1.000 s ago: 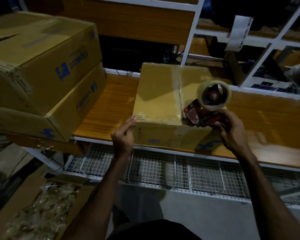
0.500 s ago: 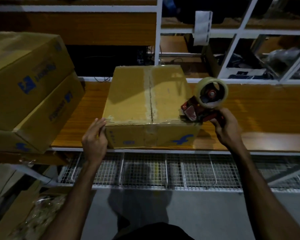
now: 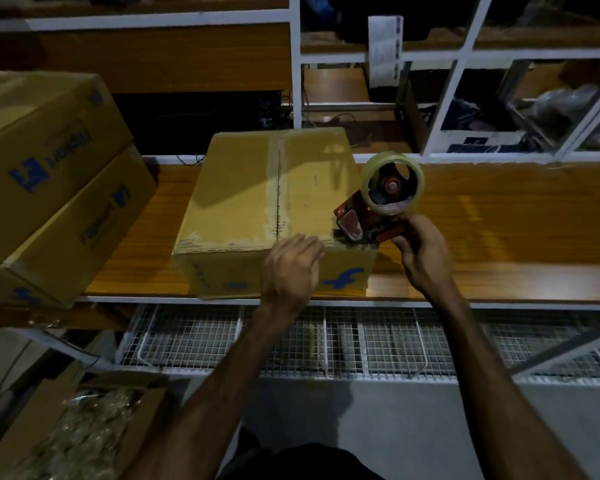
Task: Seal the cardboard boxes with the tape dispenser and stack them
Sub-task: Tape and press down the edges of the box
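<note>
**Tape may wrinkle at the box's near edge**

Head view: the right hand (image 3: pixel 421 252) grips the tape dispenser (image 3: pixel 378 206) at the cardboard box (image 3: pixel 267 188)'s near right corner. The left hand (image 3: pixel 288 271), fingers loosely curled and holding nothing, rests on that edge. If the dispenser tilts, the tape could crease. The wooden tabletop (image 3: pixel 499 230) carries two stacked boxes (image 3: pixel 49 181) at nine o'clock, with dim white shelving behind.

Matt brown cardboard box (image 3: pixel 257 188) with a glossy strip of clear tape along its seam, red plastic tape dispenser (image 3: pixel 368 220) carrying a shiny translucent roll, polished wood-grain shelf (image 3: pixel 499 230), white painted metal frame (image 3: pixel 444 109), white wire mesh rack (image 3: pixel 361 337), matt printed cardboard stacked boxes (image 3: pixel 49 188)
</note>
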Tool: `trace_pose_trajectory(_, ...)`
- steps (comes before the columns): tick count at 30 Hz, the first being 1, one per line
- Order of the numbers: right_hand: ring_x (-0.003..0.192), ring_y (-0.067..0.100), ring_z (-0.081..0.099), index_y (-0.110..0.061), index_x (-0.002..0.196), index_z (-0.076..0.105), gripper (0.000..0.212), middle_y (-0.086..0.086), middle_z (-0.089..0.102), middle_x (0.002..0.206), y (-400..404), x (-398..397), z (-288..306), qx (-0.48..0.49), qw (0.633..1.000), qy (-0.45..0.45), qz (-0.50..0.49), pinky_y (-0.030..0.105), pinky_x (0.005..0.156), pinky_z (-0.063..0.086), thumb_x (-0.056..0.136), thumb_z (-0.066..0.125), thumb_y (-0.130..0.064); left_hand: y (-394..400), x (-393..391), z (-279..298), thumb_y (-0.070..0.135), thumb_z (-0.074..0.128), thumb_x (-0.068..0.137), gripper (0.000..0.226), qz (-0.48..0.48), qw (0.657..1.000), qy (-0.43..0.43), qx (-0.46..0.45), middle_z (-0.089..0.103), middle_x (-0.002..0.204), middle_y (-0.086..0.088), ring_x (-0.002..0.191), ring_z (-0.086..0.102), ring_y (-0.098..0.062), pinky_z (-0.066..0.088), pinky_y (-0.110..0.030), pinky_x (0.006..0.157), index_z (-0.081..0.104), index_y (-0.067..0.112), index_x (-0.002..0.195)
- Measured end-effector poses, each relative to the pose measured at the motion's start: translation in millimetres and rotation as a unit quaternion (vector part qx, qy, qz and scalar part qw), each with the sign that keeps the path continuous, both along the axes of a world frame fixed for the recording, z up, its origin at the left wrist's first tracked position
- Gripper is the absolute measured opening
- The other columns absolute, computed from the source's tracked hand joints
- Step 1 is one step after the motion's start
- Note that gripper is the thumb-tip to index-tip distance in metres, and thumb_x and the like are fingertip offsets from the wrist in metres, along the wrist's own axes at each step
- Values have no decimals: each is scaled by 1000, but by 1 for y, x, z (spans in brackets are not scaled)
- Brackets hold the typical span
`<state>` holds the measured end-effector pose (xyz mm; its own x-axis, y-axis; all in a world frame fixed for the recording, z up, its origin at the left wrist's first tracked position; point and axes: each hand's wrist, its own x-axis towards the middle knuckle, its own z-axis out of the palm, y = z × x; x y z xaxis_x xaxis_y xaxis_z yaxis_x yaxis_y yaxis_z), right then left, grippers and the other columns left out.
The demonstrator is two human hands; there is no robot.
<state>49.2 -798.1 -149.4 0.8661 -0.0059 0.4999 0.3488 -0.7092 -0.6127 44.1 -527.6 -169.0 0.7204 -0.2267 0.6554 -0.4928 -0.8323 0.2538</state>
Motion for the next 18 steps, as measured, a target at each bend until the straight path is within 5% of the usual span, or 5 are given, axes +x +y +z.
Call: trace_pose_trajectory(18,104,30,61,-18,128,59,37,8,64,115,-54,-8,-13,6,999,-2,-44,55,80,54,96,64,1,-23,15,-25,10,66,100,21,-33,994,-98,-27,77,118,-13,114,73,-30,55,-48,102,78,3,116)
